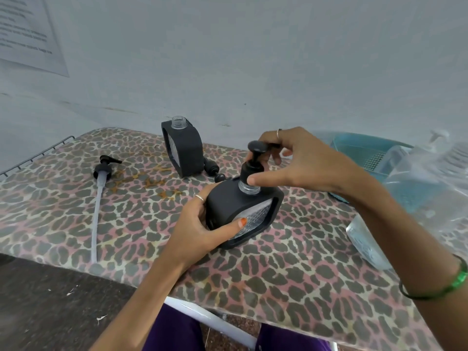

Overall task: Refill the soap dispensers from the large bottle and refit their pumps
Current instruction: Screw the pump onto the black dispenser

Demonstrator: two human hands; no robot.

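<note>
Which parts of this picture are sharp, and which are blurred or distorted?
Head view: the near dispenser, its pump and both hands are sharp; the large bottle and blue basket at the right edge are smeared; the wide lens bends the table edge; light is soft, shadows faint.

A table [291, 282] covered in a leopard-print cloth stands pushed against a pale grey wall [253, 59]. Above the table's far left corner a printed paper sheet [27, 34] hangs on that wall (its text is too blurred to read). Below the table's near left edge lies dark speckled floor [50, 300].
</note>
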